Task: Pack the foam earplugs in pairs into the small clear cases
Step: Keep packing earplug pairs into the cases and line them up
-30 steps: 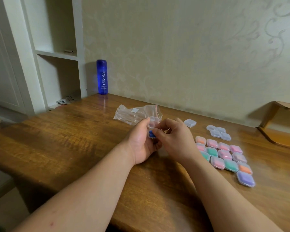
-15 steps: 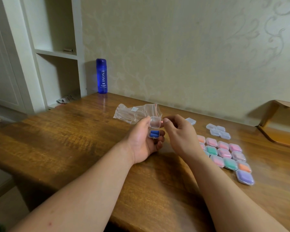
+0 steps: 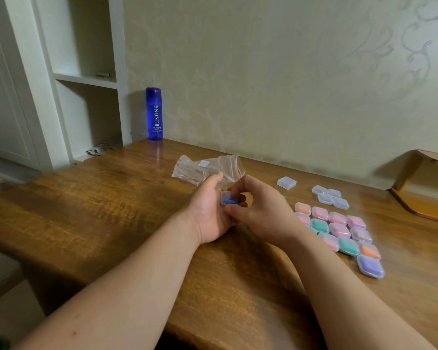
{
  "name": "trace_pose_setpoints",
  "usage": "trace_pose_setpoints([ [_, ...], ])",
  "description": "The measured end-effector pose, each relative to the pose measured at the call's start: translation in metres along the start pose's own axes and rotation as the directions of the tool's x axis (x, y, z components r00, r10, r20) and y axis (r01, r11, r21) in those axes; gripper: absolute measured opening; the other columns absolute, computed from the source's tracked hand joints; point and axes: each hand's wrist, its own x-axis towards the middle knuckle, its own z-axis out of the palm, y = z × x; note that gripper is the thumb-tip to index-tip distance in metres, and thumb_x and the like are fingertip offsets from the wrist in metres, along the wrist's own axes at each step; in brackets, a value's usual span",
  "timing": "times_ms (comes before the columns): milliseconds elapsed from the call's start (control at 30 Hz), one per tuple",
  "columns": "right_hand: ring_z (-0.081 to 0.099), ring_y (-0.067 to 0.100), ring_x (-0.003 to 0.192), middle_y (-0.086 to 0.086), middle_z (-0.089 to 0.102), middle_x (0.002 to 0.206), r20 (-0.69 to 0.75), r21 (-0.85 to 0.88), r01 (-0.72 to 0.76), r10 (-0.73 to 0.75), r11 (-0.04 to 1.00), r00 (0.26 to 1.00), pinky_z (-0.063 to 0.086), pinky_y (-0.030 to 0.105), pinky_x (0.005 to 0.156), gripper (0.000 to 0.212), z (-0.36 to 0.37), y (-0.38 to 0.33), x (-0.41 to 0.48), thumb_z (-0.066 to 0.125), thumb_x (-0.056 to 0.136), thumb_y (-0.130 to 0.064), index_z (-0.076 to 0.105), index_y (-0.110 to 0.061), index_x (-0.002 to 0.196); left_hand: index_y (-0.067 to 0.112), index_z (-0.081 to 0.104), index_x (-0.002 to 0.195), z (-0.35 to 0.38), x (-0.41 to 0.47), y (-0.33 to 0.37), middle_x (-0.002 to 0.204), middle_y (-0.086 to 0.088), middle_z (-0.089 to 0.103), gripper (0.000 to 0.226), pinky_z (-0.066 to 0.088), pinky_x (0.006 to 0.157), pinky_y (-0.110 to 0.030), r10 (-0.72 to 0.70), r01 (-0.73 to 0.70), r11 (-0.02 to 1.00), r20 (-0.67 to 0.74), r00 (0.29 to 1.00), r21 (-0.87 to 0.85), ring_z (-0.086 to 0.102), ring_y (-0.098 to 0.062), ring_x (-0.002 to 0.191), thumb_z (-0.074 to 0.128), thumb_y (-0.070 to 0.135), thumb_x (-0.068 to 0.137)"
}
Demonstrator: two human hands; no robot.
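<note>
Both hands meet mid-table, just above the wood. L hand (image 3: 208,210) cradles a clear case (image 3: 224,195) in curled fingers, thumb up on the far side. R hand (image 3: 258,210) pinches the same case, fingertips on its top and near edge. Blue earplugs (image 3: 230,200) sit inside; looks like a pair, exact count hard to tell. Lid appears down over them, latched or not: can't tell. Judged step: pressing the lid shut. Risks: foam springs back and lifts the lid if the press is uneven; a plug end caught in the seam would stop the catch. The case is slick and small, so a hard squeeze off-centre could shoot it out of the pinch. To the right, touching or nearly so, lie rows of packed cases (image 3: 339,231), and the R forearm passes close by their near-left corner, so a careless swing back could scatter them. Empty cases (image 3: 330,197) lie beyond the rows, w/ one spare case (image 3: 286,183) apart, farther left. Zip bag (image 3: 205,169) lies just past the hands, blue bottle (image 3: 154,113) at the far-left table (image 3: 111,198) edge.
</note>
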Motion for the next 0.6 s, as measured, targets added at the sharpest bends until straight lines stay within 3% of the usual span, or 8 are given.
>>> trace_pose_setpoints([
  [100, 0.063, -0.005, 0.098, -0.019, 0.066, 0.112, -0.049, 0.003, 0.003, -0.003, 1.0, 0.999, 0.048, 0.014, 0.074, 0.034, -0.001, 0.002, 0.0, 0.084, 0.09, -0.03, 0.056, -0.037, 0.106, 0.007, 0.062, 0.146, 0.002, -0.003, -0.002, 0.123, -0.019, 0.066, 0.052, 0.051, 0.104, -0.041, 0.033, -0.034, 0.998, 0.017, 0.999, 0.045, 0.063, -0.029, 0.112, 0.044, 0.04, 0.111],
  [200, 0.065, -0.012, 0.095, -0.02, 0.066, 0.117, -0.09, 0.054, 0.0, 0.005, 0.999, 0.996, 0.057, 0.017, 0.077, 0.046, -0.002, 0.006, 0.001, 0.084, 0.09, -0.024, 0.053, -0.033, 0.123, 0.005, 0.062, 0.144, 0.005, -0.004, -0.004, 0.111, -0.016, 0.074, 0.041, 0.06, 0.083, -0.035, 0.088, -0.092, 0.989, 0.039, 0.995, 0.115, 0.073, -0.023, 0.092, 0.044, 0.023, 0.112],
  [333, 0.063, -0.014, 0.098, -0.014, 0.061, 0.139, -0.037, 0.016, 0.01, -0.009, 1.0, 0.999, 0.047, 0.0, 0.076, 0.079, -0.004, 0.013, 0.002, 0.085, 0.088, -0.027, 0.042, -0.034, 0.154, 0.006, 0.069, 0.125, 0.007, -0.004, -0.007, 0.105, -0.015, 0.078, 0.028, 0.058, 0.081, -0.034, 0.126, -0.134, 0.978, 0.055, 0.99, 0.162, 0.075, -0.023, 0.091, 0.044, 0.011, 0.113],
  [467, 0.061, -0.011, 0.104, -0.012, 0.057, 0.145, -0.025, 0.01, 0.008, -0.008, 1.0, 1.0, 0.047, -0.001, 0.076, 0.085, -0.004, 0.017, 0.003, 0.086, 0.088, -0.03, 0.039, -0.035, 0.159, 0.005, 0.069, 0.126, 0.008, -0.004, -0.007, 0.108, -0.017, 0.079, 0.027, 0.064, 0.076, -0.033, 0.148, -0.153, 0.973, 0.043, 0.988, 0.17, 0.077, -0.026, 0.099, 0.045, 0.007, 0.112],
  [600, 0.064, -0.004, 0.109, -0.014, 0.059, 0.143, -0.008, -0.004, 0.029, -0.029, 1.0, 1.0, 0.05, 0.007, 0.082, 0.082, -0.003, 0.017, 0.003, 0.084, 0.089, -0.03, 0.04, -0.035, 0.158, 0.007, 0.067, 0.136, 0.007, -0.002, -0.009, 0.123, -0.021, 0.076, 0.031, 0.064, 0.084, -0.037, 0.18, -0.18, 0.965, 0.017, 0.984, 0.193, 0.075, -0.032, 0.112, 0.046, 0.006, 0.113],
])
